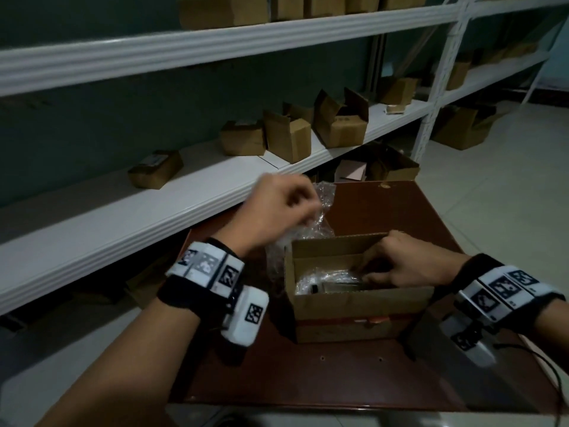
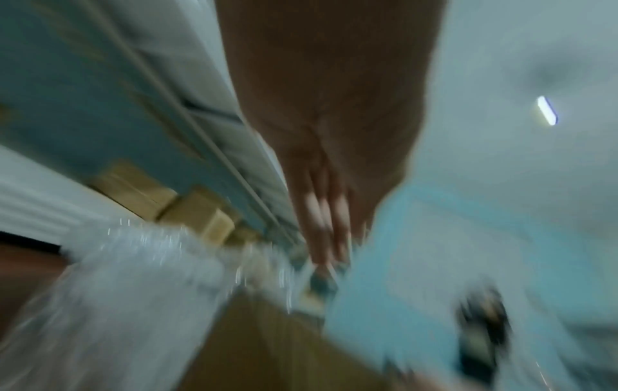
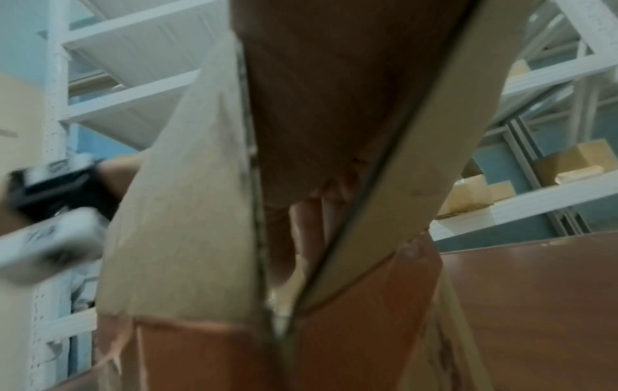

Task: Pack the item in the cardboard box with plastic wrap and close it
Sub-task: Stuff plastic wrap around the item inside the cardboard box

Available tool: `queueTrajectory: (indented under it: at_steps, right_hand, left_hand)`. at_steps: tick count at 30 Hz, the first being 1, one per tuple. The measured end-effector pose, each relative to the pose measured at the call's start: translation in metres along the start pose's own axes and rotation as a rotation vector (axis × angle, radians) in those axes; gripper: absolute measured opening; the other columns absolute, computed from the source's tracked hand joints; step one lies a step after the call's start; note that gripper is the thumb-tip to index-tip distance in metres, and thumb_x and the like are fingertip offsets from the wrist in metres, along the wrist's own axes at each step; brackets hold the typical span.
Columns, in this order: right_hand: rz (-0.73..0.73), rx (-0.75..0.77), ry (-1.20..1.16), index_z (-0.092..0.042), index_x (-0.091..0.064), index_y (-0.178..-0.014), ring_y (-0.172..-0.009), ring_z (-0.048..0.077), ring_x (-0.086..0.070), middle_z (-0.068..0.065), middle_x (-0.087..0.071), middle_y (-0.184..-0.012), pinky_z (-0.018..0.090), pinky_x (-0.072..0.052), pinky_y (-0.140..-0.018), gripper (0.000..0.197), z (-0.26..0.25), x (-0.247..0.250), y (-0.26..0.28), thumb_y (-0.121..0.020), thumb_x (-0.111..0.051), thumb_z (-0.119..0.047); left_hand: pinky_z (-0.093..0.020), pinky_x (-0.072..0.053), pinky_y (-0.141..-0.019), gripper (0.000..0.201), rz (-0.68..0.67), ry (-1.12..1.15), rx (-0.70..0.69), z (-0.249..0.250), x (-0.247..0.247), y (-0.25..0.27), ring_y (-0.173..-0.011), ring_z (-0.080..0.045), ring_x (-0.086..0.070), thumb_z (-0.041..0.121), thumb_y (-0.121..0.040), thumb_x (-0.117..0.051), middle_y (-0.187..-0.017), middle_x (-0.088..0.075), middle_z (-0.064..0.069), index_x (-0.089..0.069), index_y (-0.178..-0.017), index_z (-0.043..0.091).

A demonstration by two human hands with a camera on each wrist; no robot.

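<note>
The cardboard box (image 1: 351,306) sits open at centre frame on the surface (image 1: 431,241), bare room lower right. Right hand (image 1: 409,266) reaches inside, grip unclear; left hand (image 1: 277,211) pinches plastic wrap (image 1: 323,204) above the box's left edge, shelf (image 1: 154,217) close behind.

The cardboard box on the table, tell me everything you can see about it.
The cardboard box is plain brown corrugated card, standing upright on the reddish-brown table with its top flaps open. Reddish-brown tape runs along its lower front. Inside lies an item with clear plastic wrap; more of the wrap rises behind the box's left side, gripped by the left hand. The right hand reaches into the box from the right, fingers on the contents.
</note>
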State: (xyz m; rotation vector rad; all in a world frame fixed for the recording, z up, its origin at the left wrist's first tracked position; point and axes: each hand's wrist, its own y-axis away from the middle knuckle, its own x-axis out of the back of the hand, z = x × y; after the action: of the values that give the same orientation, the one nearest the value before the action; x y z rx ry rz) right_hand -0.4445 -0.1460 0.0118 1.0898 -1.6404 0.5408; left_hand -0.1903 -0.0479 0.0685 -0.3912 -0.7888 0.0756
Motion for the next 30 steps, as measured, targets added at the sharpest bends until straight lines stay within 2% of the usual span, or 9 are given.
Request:
queueTrajectory:
  at_steps: [2,3,6,10,13,17,21,26,30]
  right_hand:
    - [0.077,0.031,-0.019,-0.03,-0.075,-0.102,-0.082,-0.005,-0.066,-0.018,-0.073,-0.092,0.017,-0.056,-0.072,0.016,-0.003,0.001,0.002,-0.091,-0.067,-0.04]
    - [0.108,0.047,-0.02,-0.029,-0.075,-0.099,-0.077,-0.004,-0.066,-0.017,-0.072,-0.086,0.015,-0.054,-0.067,0.013,-0.005,0.0,0.003,-0.092,-0.066,-0.037]
    - [0.169,0.082,-0.01,-0.03,-0.072,-0.092,-0.072,-0.004,-0.064,-0.021,-0.064,-0.074,0.01,-0.045,-0.057,0.009,-0.011,0.001,0.008,-0.095,-0.064,-0.033]
    - [0.242,0.09,-0.073,-0.025,-0.074,-0.094,-0.071,-0.004,-0.066,-0.019,-0.067,-0.076,0.01,-0.049,-0.059,0.011,-0.014,0.005,0.014,-0.095,-0.064,-0.031]
    - [0.263,0.093,-0.098,-0.026,-0.073,-0.093,-0.069,-0.003,-0.066,-0.017,-0.068,-0.074,0.01,-0.048,-0.057,0.01,-0.014,0.006,0.016,-0.095,-0.064,-0.03]
    - [0.238,0.09,-0.085,-0.025,-0.074,-0.094,-0.073,-0.005,-0.066,-0.018,-0.069,-0.077,0.009,-0.047,-0.06,0.013,-0.011,0.004,0.015,-0.095,-0.063,-0.032]
    - [0.209,0.088,-0.081,-0.027,-0.072,-0.098,-0.077,-0.008,-0.065,-0.02,-0.066,-0.081,0.007,-0.047,-0.062,0.011,-0.009,0.004,0.015,-0.096,-0.062,-0.032]
    - [0.154,0.045,-0.111,-0.027,-0.073,-0.095,-0.074,-0.004,-0.067,-0.016,-0.069,-0.082,0.011,-0.05,-0.061,0.01,-0.008,0.002,0.012,-0.096,-0.063,-0.032]
    - [0.099,0.021,-0.106,-0.023,-0.074,-0.095,-0.073,-0.001,-0.068,-0.011,-0.072,-0.083,0.019,-0.057,-0.064,0.014,-0.007,0.0,0.01,-0.095,-0.064,-0.033]
  left_hand:
    - [-0.034,-0.062,-0.079,0.023,0.149,-0.101,0.057,-0.014,0.019,-0.006,-0.087,-0.01,-0.073,-0.002,-0.092,-0.069,-0.092,-0.075,0.004,-0.071,-0.098,0.02]
    - [-0.034,-0.06,-0.082,0.031,0.119,-0.266,0.088,-0.024,0.025,-0.007,-0.093,-0.012,-0.072,-0.005,-0.088,-0.069,-0.097,-0.074,0.006,-0.069,-0.099,0.024]
    - [-0.029,-0.046,-0.09,0.042,-0.16,-0.64,0.199,-0.053,0.021,-0.001,-0.117,-0.018,-0.061,0.008,-0.083,-0.078,-0.122,-0.066,0.004,-0.065,-0.119,0.027]
    - [-0.03,-0.042,-0.099,0.056,-0.35,-0.654,0.197,-0.077,0.002,0.004,-0.123,-0.015,-0.051,0.028,-0.075,-0.089,-0.129,-0.058,0.006,-0.061,-0.123,0.028]
    - [-0.031,-0.045,-0.096,0.045,-0.306,-0.674,0.182,-0.081,-0.001,0.001,-0.12,-0.014,-0.054,0.038,-0.079,-0.086,-0.124,-0.06,0.009,-0.062,-0.117,0.031]
    - [-0.026,-0.045,-0.09,0.034,-0.284,-0.677,0.161,-0.078,-0.001,0.0,-0.114,-0.011,-0.056,0.035,-0.088,-0.078,-0.126,-0.064,0.007,-0.066,-0.119,0.03]
    - [-0.036,-0.052,-0.096,0.027,-0.257,-0.673,0.17,-0.08,0.001,0.001,-0.112,-0.012,-0.058,0.036,-0.09,-0.075,-0.126,-0.065,0.007,-0.067,-0.116,0.035]
    - [-0.036,-0.051,-0.099,0.022,-0.127,-0.615,0.158,-0.08,0.005,-0.001,-0.115,-0.014,-0.062,0.03,-0.098,-0.066,-0.124,-0.069,0.007,-0.068,-0.12,0.03]
    - [-0.032,-0.046,-0.083,0.017,0.065,-0.53,0.217,-0.078,0.008,-0.005,-0.1,-0.013,-0.061,0.023,-0.1,-0.064,-0.115,-0.072,0.004,-0.071,-0.116,0.025]
